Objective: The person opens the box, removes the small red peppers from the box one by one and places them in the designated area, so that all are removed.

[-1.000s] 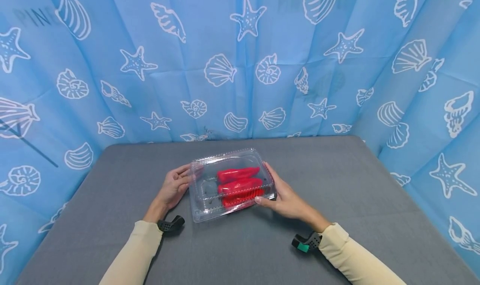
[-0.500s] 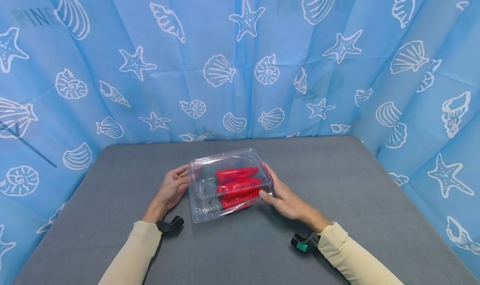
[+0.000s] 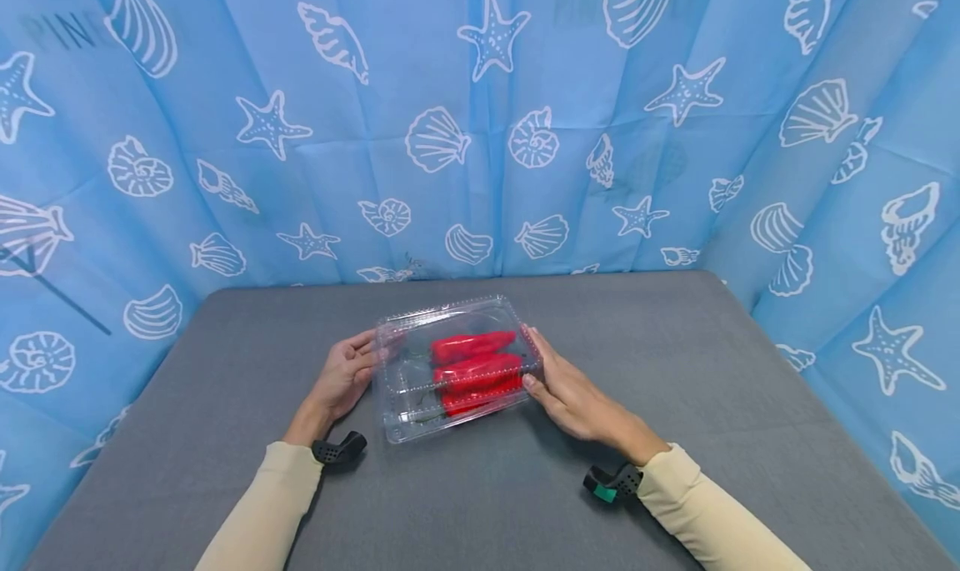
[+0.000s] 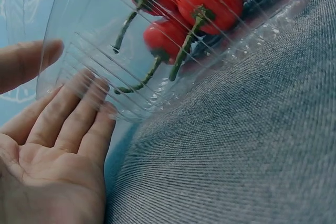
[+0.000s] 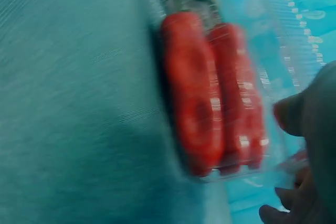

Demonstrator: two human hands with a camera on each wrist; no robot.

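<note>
A clear plastic clamshell box [image 3: 408, 408] lies on the grey cloth at mid-table, turned slightly askew. Several long red peppers [image 3: 480, 371] fill its right part, their green stems [image 4: 184, 56] pointing toward the left end. The left hand [image 3: 348, 375] touches that left end with nearly straight fingers; their tips show through the ribbed plastic in the left wrist view. At the opposite end the right hand [image 3: 573, 392] grips the box, its thumb at the near corner and its fingers along the end wall. The right wrist view is blurred.
Grey cloth [image 3: 480, 504] covers the table. A blue curtain [image 3: 480, 179] printed with white shells and starfish stands behind it and along both sides. A black band [image 3: 615, 483] sits at the right wrist and another [image 3: 341, 450] at the left.
The right thumb has drawn back from the front edge toward the box's right corner. The box has shifted slightly to the left. The left hand has stayed nearly still.
</note>
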